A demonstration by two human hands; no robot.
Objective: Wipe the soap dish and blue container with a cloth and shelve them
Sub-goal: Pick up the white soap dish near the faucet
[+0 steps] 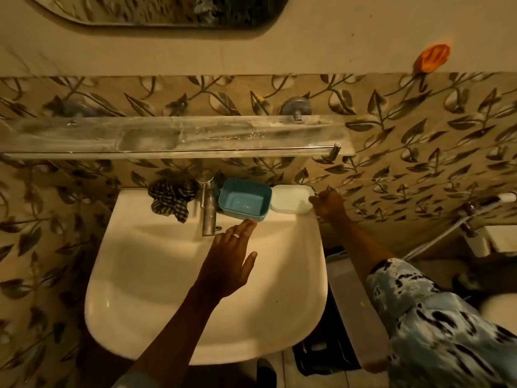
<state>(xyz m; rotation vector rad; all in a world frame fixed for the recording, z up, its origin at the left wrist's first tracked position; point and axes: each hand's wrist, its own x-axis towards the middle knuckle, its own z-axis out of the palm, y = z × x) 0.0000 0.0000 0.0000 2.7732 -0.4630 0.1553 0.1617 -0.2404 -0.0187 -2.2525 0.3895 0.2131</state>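
Note:
A blue container [244, 199] sits on the back ledge of the white sink [173, 289], just right of the tap. A white soap dish [291, 201] lies beside it on the right, touching it. My right hand [327, 204] grips the soap dish's right end. Over the basin, my left hand [229, 261] is flat with fingers spread, fingertips just below the blue container's front edge. A dark checked cloth [172, 198] is bunched on the ledge left of the tap. The glass shelf [173, 135] above is smeared and bare.
A chrome tap [207, 208] stands at the ledge's middle. The shelf has a metal rail [173, 151] along its front. A mirror [167, 12] hangs above. A toilet cistern [355, 309] and a hose fitting [475, 228] are to the right.

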